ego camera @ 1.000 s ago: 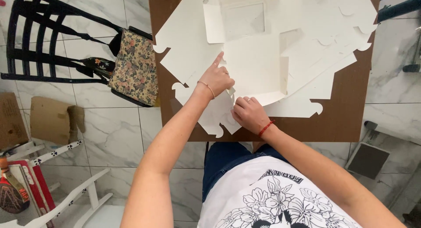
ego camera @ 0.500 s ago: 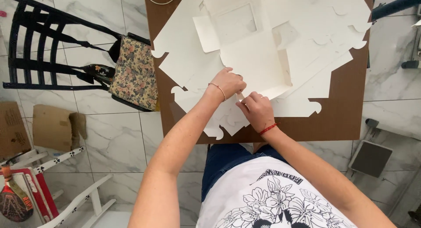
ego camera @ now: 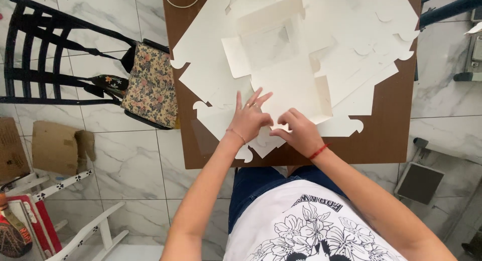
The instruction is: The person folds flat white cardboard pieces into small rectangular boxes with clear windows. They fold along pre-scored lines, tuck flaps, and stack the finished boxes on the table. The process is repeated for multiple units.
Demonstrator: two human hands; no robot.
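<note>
Matt white cardboard box [ego camera: 281,75] — smooth brown wooden table [ego camera: 386,135].

White die-cut cardboard box blank [ego camera: 288,85] | partly folded: side walls raised, base flat, windowed panel behind | near flap pinched at its edge | lies atop a spread of flat white blanks [ego camera: 366,45] on brown bench [ego camera: 386,140]

Floor [ego camera: 125,165]: white marble-look tiles with grey veining. Brown square surface [ego camera: 386,140] at centre. Black slatted chair [ego camera: 45,55] at left, floral bag [ego camera: 150,85] hung on it. Cardboard pieces [ego camera: 52,148] lie lower left, beside white furniture [ego camera: 75,231].
</note>
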